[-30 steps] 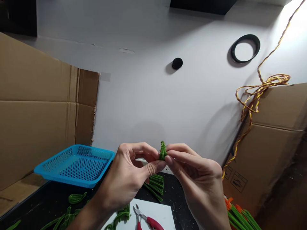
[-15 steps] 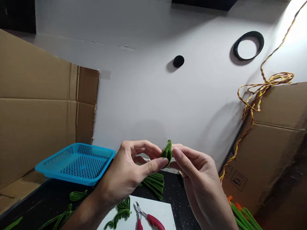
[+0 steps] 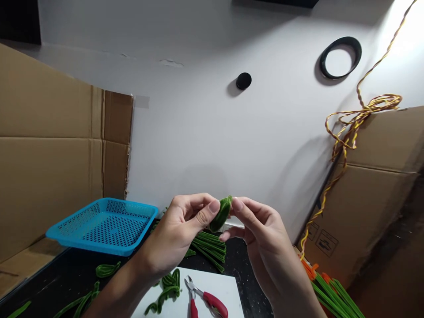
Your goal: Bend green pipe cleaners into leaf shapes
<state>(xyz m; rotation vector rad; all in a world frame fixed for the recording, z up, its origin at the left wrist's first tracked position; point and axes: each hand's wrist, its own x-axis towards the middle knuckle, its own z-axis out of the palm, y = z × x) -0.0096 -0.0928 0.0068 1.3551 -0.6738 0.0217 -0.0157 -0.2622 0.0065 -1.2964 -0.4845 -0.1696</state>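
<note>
Between both hands, above the work surface, is a small green fuzzy leaf-shaped piece. My left hand pinches its left side between thumb and fingers. The thumb and index finger of my right hand close on its upper right tip, while a lower finger is curled apart from it. Below the hands, red-handled pliers lie with their jaws apart on a white board. Beside them on the board are several curled green fuzzy pieces.
A blue perforated basket stands at the left by cardboard. Green stems lie behind the board. More green pieces are on the black surface. Orange-tipped green stems lie at the lower right, below twisted wire.
The green piece has turned from upright to slanted, showing its broader side, and has shifted slightly left. My left thumb has moved up along it. The view has shifted a little.
</note>
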